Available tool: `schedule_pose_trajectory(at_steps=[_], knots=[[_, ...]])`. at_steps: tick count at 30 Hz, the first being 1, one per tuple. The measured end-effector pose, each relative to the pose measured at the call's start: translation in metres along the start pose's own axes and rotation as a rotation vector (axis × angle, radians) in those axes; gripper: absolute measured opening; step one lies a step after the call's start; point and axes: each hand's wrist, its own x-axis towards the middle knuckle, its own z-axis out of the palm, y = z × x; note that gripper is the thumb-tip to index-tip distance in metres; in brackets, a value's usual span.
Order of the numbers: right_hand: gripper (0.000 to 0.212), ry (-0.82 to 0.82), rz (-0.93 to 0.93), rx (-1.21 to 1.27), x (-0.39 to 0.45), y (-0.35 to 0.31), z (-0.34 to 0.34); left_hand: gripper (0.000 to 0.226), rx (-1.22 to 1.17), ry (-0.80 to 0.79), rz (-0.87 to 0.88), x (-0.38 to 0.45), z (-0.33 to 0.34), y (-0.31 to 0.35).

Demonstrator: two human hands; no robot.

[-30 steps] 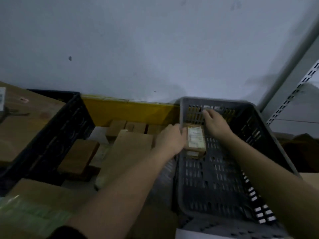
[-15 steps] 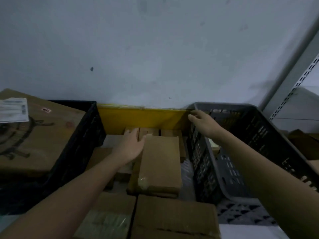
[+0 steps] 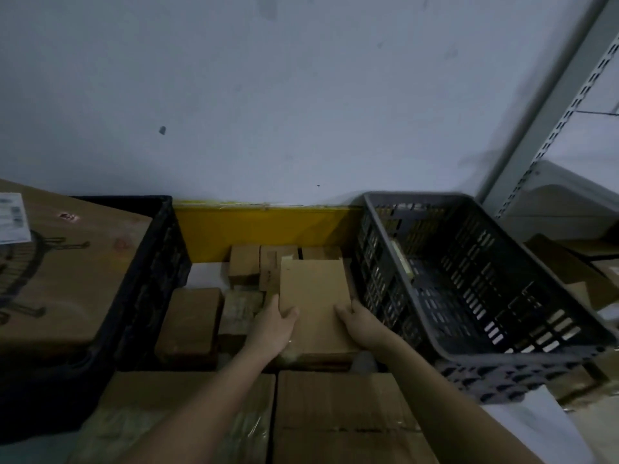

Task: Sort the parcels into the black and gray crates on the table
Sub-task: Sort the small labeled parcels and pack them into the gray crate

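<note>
A flat brown cardboard parcel (image 3: pixel 315 296) lies on top of a pile of parcels between the two crates. My left hand (image 3: pixel 276 324) grips its near left edge and my right hand (image 3: pixel 360 324) grips its near right edge. The gray crate (image 3: pixel 485 279) stands tilted at the right, with a small labelled parcel (image 3: pixel 402 259) inside against its left wall. The black crate (image 3: pixel 147 262) at the left holds a large brown box (image 3: pixel 67 269) bearing a white label.
Smaller brown parcels (image 3: pixel 246 267) lie behind and left of the held one, before a yellow wall strip (image 3: pixel 268 226). Two big cartons (image 3: pixel 335 416) fill the near foreground. A metal shelf upright (image 3: pixel 549 122) rises at the right.
The small labelled parcel was let go inside the gray crate. Both hands left the crate, moved to the middle pile and closed on the flat brown parcel.
</note>
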Motion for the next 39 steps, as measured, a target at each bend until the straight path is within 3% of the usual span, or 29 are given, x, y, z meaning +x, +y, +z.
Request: schedule_pose_trajectory(at_steps=[8,12,15,18,23,25,27,29,31,32,35,39], knots=[[0.054,0.034,0.003,0.036,-0.002,0.006,0.005,0.053,0.054,0.053,-0.015,-0.003,0.005,0.000],[0.050,0.110,-0.075,0.028,-0.005,-0.012,0.006,0.085,0.048,0.113,-0.019,0.000,-0.003,0.023],[0.056,0.214,-0.289,-0.123,-0.017,-0.038,0.005,0.120,-0.013,0.085,-0.089,0.000,-0.011,0.051],[0.069,0.287,-0.442,-0.311,-0.036,-0.047,0.001,0.136,-0.275,0.085,-0.090,0.002,-0.019,0.075],[0.075,0.312,-0.694,-0.351,-0.051,-0.041,-0.023,0.133,-0.498,0.094,0.080,-0.004,-0.017,0.095],[0.067,0.324,-0.776,-0.232,-0.048,-0.038,-0.043,0.116,-0.519,0.147,0.122,-0.008,-0.018,0.101],[0.072,0.368,-0.741,-0.014,-0.043,-0.039,-0.064,0.104,-0.638,0.119,0.111,-0.009,-0.021,0.106],[0.093,0.198,-0.556,0.281,-0.038,-0.044,-0.083,0.096,-0.785,0.040,0.046,-0.014,-0.024,0.113],[0.103,-0.099,-0.385,0.482,-0.035,-0.047,-0.096,0.060,-0.858,0.037,0.066,-0.020,-0.024,0.120],[0.103,-0.209,-0.349,0.520,-0.039,-0.048,-0.100,0.055,-0.880,0.043,0.077,-0.021,-0.023,0.121],[0.085,-0.320,-0.305,0.703,-0.049,-0.046,-0.117,0.075,-0.933,0.033,0.095,-0.028,-0.021,0.133],[0.074,-0.418,-0.174,0.931,-0.047,-0.032,-0.149,0.072,-1.061,-0.053,0.139,-0.040,-0.018,0.156]])
